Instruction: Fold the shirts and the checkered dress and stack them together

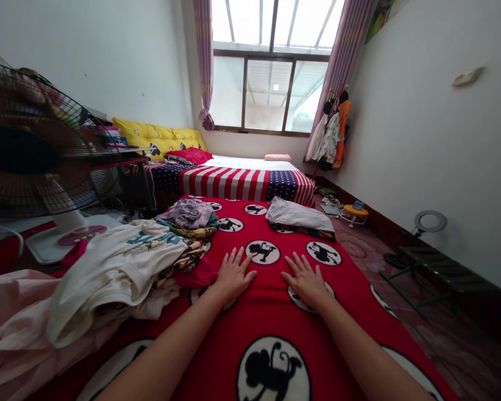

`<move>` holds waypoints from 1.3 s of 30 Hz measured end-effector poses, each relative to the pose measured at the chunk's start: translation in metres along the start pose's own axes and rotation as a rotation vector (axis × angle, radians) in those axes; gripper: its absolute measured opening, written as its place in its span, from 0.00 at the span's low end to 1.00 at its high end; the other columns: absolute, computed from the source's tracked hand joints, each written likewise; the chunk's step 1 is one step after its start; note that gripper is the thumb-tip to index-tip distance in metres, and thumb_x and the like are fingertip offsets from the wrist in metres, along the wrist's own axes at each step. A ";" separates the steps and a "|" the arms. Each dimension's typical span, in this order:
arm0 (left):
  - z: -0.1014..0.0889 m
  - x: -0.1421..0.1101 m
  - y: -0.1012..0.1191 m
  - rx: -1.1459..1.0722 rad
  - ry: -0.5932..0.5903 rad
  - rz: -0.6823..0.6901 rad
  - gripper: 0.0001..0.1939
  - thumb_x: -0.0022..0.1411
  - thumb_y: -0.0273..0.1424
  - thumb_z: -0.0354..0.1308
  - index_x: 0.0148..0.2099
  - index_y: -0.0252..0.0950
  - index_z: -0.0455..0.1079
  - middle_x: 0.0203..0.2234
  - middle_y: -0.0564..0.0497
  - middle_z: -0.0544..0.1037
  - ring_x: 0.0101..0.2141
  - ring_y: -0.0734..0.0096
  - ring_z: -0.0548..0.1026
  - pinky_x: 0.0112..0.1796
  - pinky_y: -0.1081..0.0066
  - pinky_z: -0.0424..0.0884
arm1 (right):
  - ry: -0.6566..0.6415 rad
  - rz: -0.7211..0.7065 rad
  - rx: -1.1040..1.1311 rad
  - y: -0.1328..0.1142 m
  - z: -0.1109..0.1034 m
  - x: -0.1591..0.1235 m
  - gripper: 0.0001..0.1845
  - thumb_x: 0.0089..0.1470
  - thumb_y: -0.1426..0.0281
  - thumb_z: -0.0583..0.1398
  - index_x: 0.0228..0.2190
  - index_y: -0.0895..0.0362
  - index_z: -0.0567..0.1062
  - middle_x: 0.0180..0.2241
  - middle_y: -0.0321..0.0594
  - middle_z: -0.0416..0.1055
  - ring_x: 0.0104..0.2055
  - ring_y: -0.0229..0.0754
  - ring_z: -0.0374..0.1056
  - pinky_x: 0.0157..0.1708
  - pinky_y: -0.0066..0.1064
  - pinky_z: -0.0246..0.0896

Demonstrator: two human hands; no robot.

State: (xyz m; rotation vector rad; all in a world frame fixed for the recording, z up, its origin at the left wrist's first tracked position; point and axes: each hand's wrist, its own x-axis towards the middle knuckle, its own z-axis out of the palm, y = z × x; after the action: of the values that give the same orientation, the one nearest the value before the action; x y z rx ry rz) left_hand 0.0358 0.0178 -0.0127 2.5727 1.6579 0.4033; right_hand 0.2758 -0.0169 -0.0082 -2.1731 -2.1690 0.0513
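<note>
Lying beneath the left hand [234, 275] and right hand [307, 280], both spread and empty, the blanket [267, 314] could be rucked by a push and the white shirt [123, 267] dragged askew.

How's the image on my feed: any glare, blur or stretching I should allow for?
Head view: the upper window panes are washed out nearly white; head view: the fan at the left edge looks stretched and soft; head view: the floor toward the lower right is dim; head view: the left hand and right hand read clearly, fingers spread on the red cover.
</note>
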 end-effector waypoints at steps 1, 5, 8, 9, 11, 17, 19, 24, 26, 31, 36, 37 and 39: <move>-0.003 -0.009 -0.002 -0.015 0.000 0.043 0.30 0.66 0.47 0.44 0.66 0.39 0.56 0.66 0.41 0.51 0.65 0.51 0.46 0.61 0.52 0.45 | 0.032 0.091 -0.038 0.019 0.000 -0.005 0.36 0.60 0.49 0.44 0.64 0.49 0.49 0.68 0.40 0.38 0.69 0.53 0.34 0.61 0.57 0.34; -0.015 -0.050 -0.004 -0.063 0.055 0.254 0.27 0.68 0.42 0.46 0.66 0.40 0.55 0.67 0.43 0.47 0.66 0.55 0.43 0.61 0.53 0.47 | 0.050 0.326 -0.103 0.058 -0.005 -0.018 0.36 0.61 0.50 0.42 0.64 0.52 0.50 0.67 0.44 0.40 0.68 0.55 0.37 0.60 0.58 0.38; -0.020 -0.078 0.001 -0.070 0.050 0.328 0.31 0.66 0.44 0.48 0.68 0.45 0.48 0.68 0.45 0.41 0.66 0.51 0.39 0.61 0.47 0.44 | 0.171 0.341 -0.110 0.034 -0.008 -0.030 0.38 0.60 0.50 0.44 0.64 0.56 0.50 0.67 0.50 0.40 0.68 0.60 0.36 0.59 0.61 0.37; -0.021 -0.087 0.002 -0.069 0.015 0.333 0.33 0.65 0.47 0.48 0.68 0.46 0.46 0.68 0.44 0.40 0.66 0.48 0.39 0.60 0.44 0.44 | 0.229 0.252 -0.104 0.021 -0.007 -0.039 0.37 0.60 0.51 0.45 0.64 0.56 0.50 0.67 0.50 0.39 0.68 0.60 0.35 0.59 0.61 0.37; -0.025 -0.105 0.004 -0.071 -0.074 0.344 0.36 0.63 0.51 0.48 0.68 0.48 0.45 0.68 0.44 0.39 0.65 0.43 0.38 0.59 0.39 0.42 | 0.262 -0.078 -0.060 -0.003 -0.003 -0.065 0.34 0.61 0.52 0.47 0.65 0.50 0.49 0.68 0.43 0.38 0.68 0.55 0.33 0.61 0.58 0.35; -0.053 -0.148 0.016 -0.166 -0.244 0.380 0.39 0.59 0.45 0.57 0.68 0.51 0.44 0.67 0.44 0.40 0.65 0.40 0.42 0.57 0.37 0.45 | -0.100 -0.545 0.168 -0.024 -0.017 -0.138 0.35 0.55 0.55 0.56 0.62 0.44 0.54 0.66 0.40 0.45 0.66 0.55 0.44 0.60 0.53 0.47; -0.065 -0.144 0.024 -0.220 -0.286 0.405 0.33 0.56 0.40 0.61 0.64 0.50 0.58 0.65 0.46 0.53 0.62 0.41 0.53 0.57 0.43 0.54 | -0.157 -0.533 0.242 -0.030 -0.038 -0.138 0.25 0.54 0.59 0.58 0.55 0.46 0.69 0.61 0.41 0.59 0.62 0.51 0.55 0.58 0.45 0.54; -0.063 -0.105 0.031 -0.277 -0.112 0.324 0.20 0.65 0.39 0.50 0.58 0.47 0.67 0.54 0.48 0.72 0.54 0.59 0.69 0.55 0.59 0.62 | 0.072 -0.361 0.251 -0.017 -0.045 -0.107 0.25 0.60 0.57 0.50 0.56 0.49 0.67 0.60 0.40 0.62 0.63 0.47 0.54 0.63 0.49 0.43; -0.049 -0.095 0.022 -0.183 -0.038 0.238 0.28 0.63 0.45 0.51 0.64 0.46 0.58 0.62 0.44 0.61 0.61 0.51 0.59 0.58 0.50 0.54 | 0.085 -0.180 0.113 0.018 -0.025 -0.100 0.31 0.59 0.56 0.50 0.61 0.52 0.59 0.64 0.41 0.52 0.67 0.51 0.44 0.62 0.56 0.37; -0.022 -0.096 0.003 -0.088 -0.054 0.222 0.32 0.63 0.50 0.49 0.66 0.48 0.53 0.67 0.44 0.46 0.65 0.48 0.44 0.60 0.47 0.44 | -0.045 0.243 -0.184 0.101 -0.015 -0.092 0.33 0.55 0.54 0.52 0.57 0.60 0.66 0.62 0.53 0.55 0.65 0.59 0.48 0.58 0.61 0.44; -0.021 -0.099 0.004 -0.107 -0.027 0.214 0.32 0.63 0.51 0.49 0.66 0.47 0.53 0.67 0.43 0.47 0.65 0.48 0.44 0.60 0.46 0.44 | 0.129 0.061 -0.174 0.030 -0.056 -0.052 0.28 0.58 0.58 0.53 0.56 0.59 0.67 0.61 0.51 0.58 0.64 0.57 0.50 0.58 0.60 0.43; -0.021 -0.099 0.004 -0.113 -0.027 0.218 0.32 0.63 0.51 0.49 0.66 0.47 0.53 0.67 0.42 0.47 0.65 0.48 0.44 0.60 0.46 0.44 | 0.145 -0.043 -0.084 0.003 -0.055 -0.044 0.29 0.59 0.59 0.52 0.58 0.57 0.64 0.62 0.47 0.56 0.65 0.53 0.48 0.60 0.57 0.43; -0.021 -0.099 0.003 -0.127 -0.028 0.225 0.32 0.63 0.51 0.49 0.66 0.47 0.54 0.66 0.42 0.48 0.65 0.48 0.45 0.60 0.46 0.45 | 0.124 -0.158 0.096 -0.047 -0.042 -0.031 0.30 0.59 0.59 0.51 0.60 0.56 0.60 0.63 0.46 0.55 0.66 0.49 0.47 0.61 0.54 0.42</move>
State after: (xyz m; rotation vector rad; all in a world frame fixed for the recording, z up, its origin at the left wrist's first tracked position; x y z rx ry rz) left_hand -0.0055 -0.0751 -0.0107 2.6628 1.2920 0.4652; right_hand 0.2321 -0.0488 0.0363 -1.8950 -2.2119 0.0117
